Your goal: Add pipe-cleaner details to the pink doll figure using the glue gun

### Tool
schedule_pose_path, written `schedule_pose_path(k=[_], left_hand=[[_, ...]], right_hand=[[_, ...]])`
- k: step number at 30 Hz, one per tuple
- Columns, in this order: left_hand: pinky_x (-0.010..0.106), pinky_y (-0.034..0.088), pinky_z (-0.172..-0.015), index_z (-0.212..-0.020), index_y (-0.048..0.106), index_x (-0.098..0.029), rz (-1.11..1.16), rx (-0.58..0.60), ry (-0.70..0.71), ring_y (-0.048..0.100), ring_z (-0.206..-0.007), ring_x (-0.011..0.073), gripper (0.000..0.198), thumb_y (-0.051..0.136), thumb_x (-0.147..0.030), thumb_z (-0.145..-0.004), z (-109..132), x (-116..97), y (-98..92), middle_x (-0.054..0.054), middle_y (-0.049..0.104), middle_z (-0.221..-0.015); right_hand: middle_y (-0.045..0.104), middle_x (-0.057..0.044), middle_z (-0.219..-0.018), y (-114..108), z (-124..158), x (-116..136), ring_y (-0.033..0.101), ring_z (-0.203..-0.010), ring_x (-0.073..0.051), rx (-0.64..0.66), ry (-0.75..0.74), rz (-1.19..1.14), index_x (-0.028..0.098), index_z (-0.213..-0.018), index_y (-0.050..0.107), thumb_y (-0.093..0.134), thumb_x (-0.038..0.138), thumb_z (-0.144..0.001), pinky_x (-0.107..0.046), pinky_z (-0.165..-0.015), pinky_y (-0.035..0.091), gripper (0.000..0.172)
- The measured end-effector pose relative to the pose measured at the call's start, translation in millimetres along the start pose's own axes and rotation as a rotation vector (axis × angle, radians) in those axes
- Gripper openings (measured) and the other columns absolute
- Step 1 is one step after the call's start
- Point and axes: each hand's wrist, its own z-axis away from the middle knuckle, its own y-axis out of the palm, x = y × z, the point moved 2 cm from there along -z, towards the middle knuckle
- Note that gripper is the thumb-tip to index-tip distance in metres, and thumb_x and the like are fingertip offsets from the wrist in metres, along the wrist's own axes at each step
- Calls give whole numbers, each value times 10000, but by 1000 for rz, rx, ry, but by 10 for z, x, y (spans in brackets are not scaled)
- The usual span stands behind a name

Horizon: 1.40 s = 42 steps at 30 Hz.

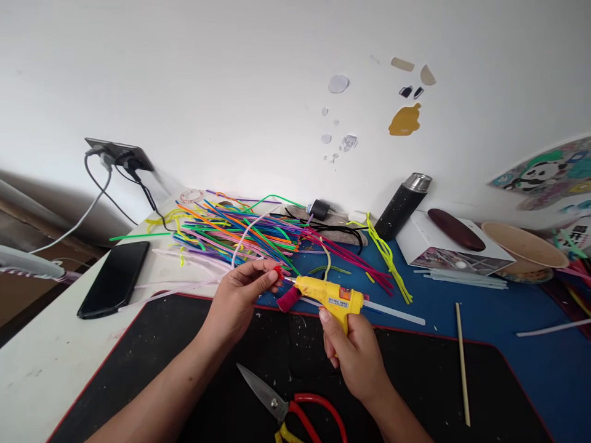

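Observation:
My right hand [357, 354] grips a yellow hot glue gun [323, 292] by its handle. A translucent glue stick [397, 312] pokes out of the gun's back end. Between the thumb and fingers of my left hand [242, 295] is a small red piece [278, 271], its exact kind too small to make out. The gun's nozzle points left and meets or nearly meets this piece. Just below the nozzle shows a fuzzy magenta roll [289, 299]. Scissors [272, 400] with red and yellow handles lie on the black mat [148, 363], below and between my hands.
Many coloured pipe cleaners [249, 231] are heaped behind my hands. A phone [114, 279] lies at left, under a wall socket [119, 154] with cables. Behind to the right stand a black thermos [401, 206] and a white box [415, 237]. A thin wooden stick [462, 363] lies at right.

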Motion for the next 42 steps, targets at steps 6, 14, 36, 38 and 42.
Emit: schedule_pose_path(k=[6,14,36,38,42], left_hand=[[220,514,-631,-847,847,-148,30,11,-40,640,-639,120,308,990,-303,-622,-16,33,-19,48,761,-787],[218,511,-633,-856,856,-160,20,38,-47,653,-647,131,309,990,-321,-629,-19,42,-18,49,767,-765],[253,514,-664,-859,854,-170,-37,19,-8,624,-668,137,288,976,-312,-640,-6,44,-33,47,760,-816],[249,510,-658,-862,853,-168,-35,7,-4,612,-661,133,287,973,-309,-643,-6,42,-36,44,753,-812],[235,498,-653,-858,848,-157,-22,17,-9,614,-664,131,285,968,-307,-646,-9,21,-24,41,745,-787]], right_hand=[[460,14,-440,7,-2,-29,442,-410,-112,-10,18,-12,215,-515,483,542,685,-972,-247,-444,343,658],[438,24,-450,31,40,58,416,-416,-106,-49,42,-36,220,-508,462,550,688,-964,-253,-450,319,660],[443,22,-448,37,25,65,414,-407,-100,-47,42,-48,214,-503,463,557,680,-965,-244,-443,320,662],[438,23,-444,36,25,61,409,-406,-99,-45,41,-45,215,-501,465,555,681,-965,-246,-447,322,664],[435,23,-429,33,26,67,408,-400,-104,-53,24,-34,219,-498,463,550,681,-965,-247,-440,324,663]])
